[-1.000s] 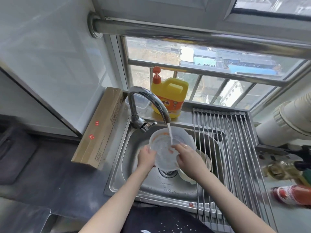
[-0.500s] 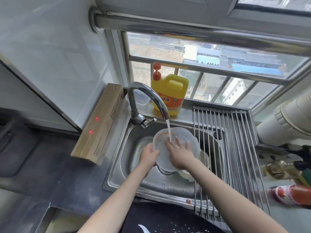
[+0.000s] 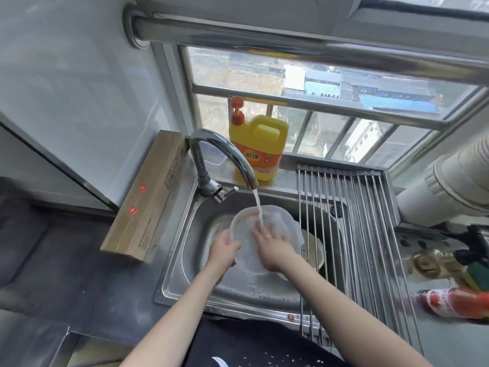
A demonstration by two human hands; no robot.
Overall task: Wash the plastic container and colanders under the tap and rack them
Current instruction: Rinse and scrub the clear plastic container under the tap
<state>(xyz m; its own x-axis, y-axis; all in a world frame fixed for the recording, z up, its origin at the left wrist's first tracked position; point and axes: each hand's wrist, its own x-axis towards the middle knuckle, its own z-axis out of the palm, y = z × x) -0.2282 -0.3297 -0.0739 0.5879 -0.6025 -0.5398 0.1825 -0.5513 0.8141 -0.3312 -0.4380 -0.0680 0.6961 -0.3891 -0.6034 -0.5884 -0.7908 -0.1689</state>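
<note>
A clear plastic container (image 3: 277, 221) with an orange smear on its far rim is tilted under the running tap (image 3: 225, 157), over the steel sink (image 3: 185, 263). My left hand (image 3: 223, 249) grips its left rim. My right hand (image 3: 272, 245) lies flat inside it with fingers spread, in the water stream. A pale colander (image 3: 313, 251) sits in the sink under and to the right of the container, mostly hidden. A roll-up steel rack (image 3: 365, 234) covers the sink's right half.
A yellow detergent jug (image 3: 258, 148) stands on the sill behind the tap. A long cardboard box (image 3: 148, 197) lies left of the sink. Bottles, one red-labelled (image 3: 455, 303), lie on the counter at right. A white duct (image 3: 455, 186) runs at upper right.
My right hand slid from the container's right rim into its bowl and spread flat under the stream. The container dropped a little lower and tilted more toward me.
</note>
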